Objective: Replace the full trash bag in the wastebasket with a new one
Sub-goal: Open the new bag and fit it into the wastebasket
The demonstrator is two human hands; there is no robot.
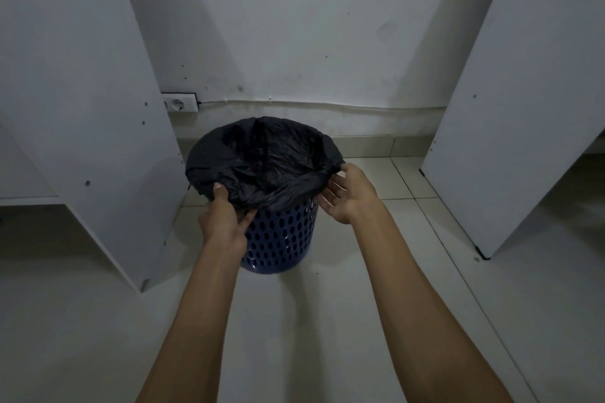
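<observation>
Basket: a blue wastebasket [281,239] with many holes stands on the tiled floor [327,321], near the back wall [294,26] and between two white panels [82,91].
Bag: a black trash bag [262,167] sits in the basket. Its top is folded out over the rim nearly all the way round. It hangs a little loose at the near right side.
Inside the bag: it looks dark and hollow. No trash can be seen, so this looks like the new bag, but that is a guess.
Left hand: the left hand [222,219] pinches the bag's folded edge at the near left side of the rim. The thumb is on top and the fingers are curled under the plastic.
Right hand: the right hand [348,195] is at the near right side of the rim. Its fingers are spread and mostly straight, and the tips touch the bag's edge. It does not seem to hold anything.
Done so far: a bag is in the basket and pulled over most of the rim.
Left to do: tuck the loose near right edge down snug. No full bag is in view, so whether it has been taken away cannot be told.
Other things: a wall socket [179,103] sits low on the wall, at the left.
</observation>
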